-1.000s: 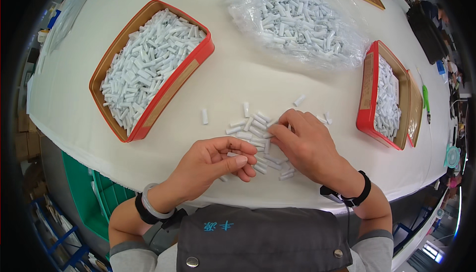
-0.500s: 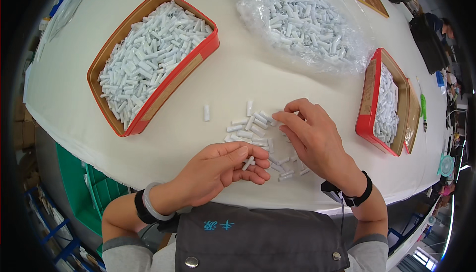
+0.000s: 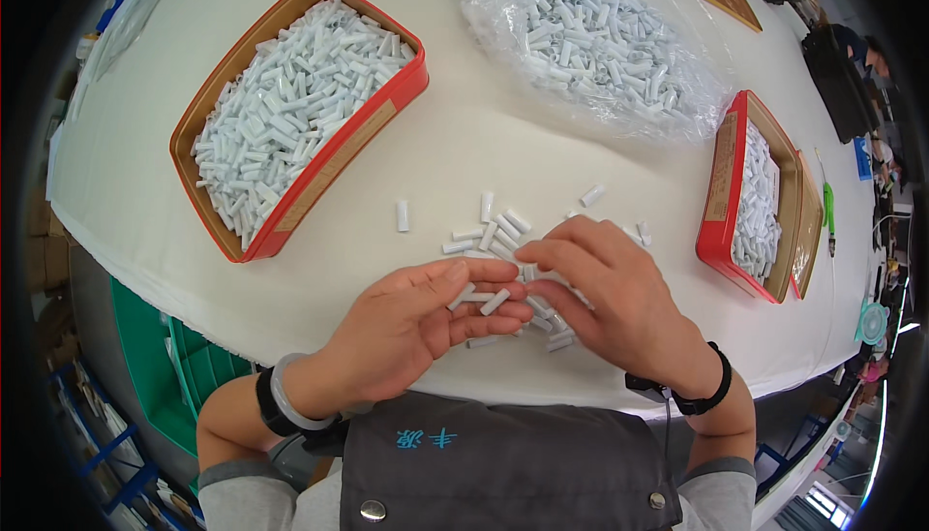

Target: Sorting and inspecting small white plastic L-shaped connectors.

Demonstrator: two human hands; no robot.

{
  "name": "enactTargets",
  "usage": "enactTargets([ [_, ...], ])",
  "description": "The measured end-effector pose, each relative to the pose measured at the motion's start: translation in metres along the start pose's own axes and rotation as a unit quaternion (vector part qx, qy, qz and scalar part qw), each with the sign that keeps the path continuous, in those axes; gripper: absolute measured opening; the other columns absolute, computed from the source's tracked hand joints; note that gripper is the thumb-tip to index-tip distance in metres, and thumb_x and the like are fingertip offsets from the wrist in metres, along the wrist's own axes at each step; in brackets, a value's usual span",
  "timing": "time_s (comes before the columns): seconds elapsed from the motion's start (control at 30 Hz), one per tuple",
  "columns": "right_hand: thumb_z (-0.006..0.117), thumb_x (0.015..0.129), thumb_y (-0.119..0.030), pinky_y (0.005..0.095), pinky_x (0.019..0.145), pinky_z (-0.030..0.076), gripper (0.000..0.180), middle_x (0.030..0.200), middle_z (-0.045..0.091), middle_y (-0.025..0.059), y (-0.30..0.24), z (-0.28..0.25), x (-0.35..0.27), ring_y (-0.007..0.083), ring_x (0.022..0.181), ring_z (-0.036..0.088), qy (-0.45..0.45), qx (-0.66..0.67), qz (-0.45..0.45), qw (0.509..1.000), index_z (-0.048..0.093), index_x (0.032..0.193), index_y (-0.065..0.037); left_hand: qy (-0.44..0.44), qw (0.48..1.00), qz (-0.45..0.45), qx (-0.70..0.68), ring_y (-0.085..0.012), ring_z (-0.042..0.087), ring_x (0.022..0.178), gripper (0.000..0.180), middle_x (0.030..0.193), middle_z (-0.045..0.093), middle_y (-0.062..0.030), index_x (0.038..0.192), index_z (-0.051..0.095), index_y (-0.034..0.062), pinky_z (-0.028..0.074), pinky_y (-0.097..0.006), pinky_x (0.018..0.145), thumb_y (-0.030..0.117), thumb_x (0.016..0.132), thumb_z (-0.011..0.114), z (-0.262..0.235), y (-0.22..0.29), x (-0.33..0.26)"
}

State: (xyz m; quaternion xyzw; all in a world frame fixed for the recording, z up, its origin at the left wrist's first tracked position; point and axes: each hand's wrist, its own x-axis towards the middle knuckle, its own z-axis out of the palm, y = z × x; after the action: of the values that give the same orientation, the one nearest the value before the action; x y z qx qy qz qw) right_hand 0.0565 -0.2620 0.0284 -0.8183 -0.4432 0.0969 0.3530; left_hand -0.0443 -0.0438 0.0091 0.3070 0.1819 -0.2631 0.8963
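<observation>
White tubes [image 3: 494,302] are held in the cupped left hand [image 3: 399,326], beside the half-open right hand [image 3: 621,301], its hold unclear.

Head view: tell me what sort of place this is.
Probably a small-parts workshop: the left red box and a clear plastic bag hold heaps of small white tubes, and a green divided bin sits below the table.

Green bin [image 3: 145,357]: compartmented, below desk [image 3: 319,308] edge.
Green-handled tool [image 3: 828,207]: desk, far right.
Blue rack [image 3: 141,485]: lower left.
</observation>
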Motion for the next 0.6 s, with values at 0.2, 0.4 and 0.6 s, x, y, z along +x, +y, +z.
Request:
enactTargets([
  [0.2, 0.079, 0.082, -0.007, 0.0376, 0.075, 0.044, 0.025, 0.095, 0.062, 0.0086, 0.016, -0.022, -0.025, 0.028, 0.08, 0.059, -0.086, -0.045, 0.047, 0.994, 0.067, 0.104, -0.007, 0.071, 0.943, 0.317, 0.072, -0.0311, 0.06, 0.13, 0.05, 0.141, 0.057, -0.0246, 0.145, 0.042, -0.0159, 0.047, -0.039, 0.116, 0.022, 0.113, 0.037, -0.028, 0.078, -0.032],
  [0.4, 0.076, 0.082, -0.003, 0.0372, 0.08, 0.041, 0.016, 0.087, 0.058, 0.0077, 0.016, -0.002, -0.039, 0.0253, 0.08, 0.058, -0.085, -0.082, -0.008, 0.993, 0.063, 0.091, -0.005, 0.204, 0.827, 0.435, 0.293, -0.0315, 0.044, 0.147, 0.047, 0.151, 0.05, -0.0264, 0.15, 0.043, -0.0092, 0.036, -0.039, 0.123, 0.019, 0.113, 0.037, -0.075, 0.128, -0.06],
  [0.6, 0.073, 0.083, -0.001, 0.0384, 0.077, 0.041, 0.013, 0.083, 0.055, 0.008, 0.017, -0.008, -0.037, 0.0268, 0.078, 0.056, -0.04, -0.114, 0.033, 0.992, 0.062, 0.088, -0.005, 0.249, 0.659, 0.471, 0.531, -0.0231, 0.063, 0.118, 0.031, 0.133, 0.062, -0.0192, 0.131, 0.063, -0.0025, 0.049, -0.031, 0.099, 0.016, 0.109, 0.052, -0.048, 0.075, -0.045],
])
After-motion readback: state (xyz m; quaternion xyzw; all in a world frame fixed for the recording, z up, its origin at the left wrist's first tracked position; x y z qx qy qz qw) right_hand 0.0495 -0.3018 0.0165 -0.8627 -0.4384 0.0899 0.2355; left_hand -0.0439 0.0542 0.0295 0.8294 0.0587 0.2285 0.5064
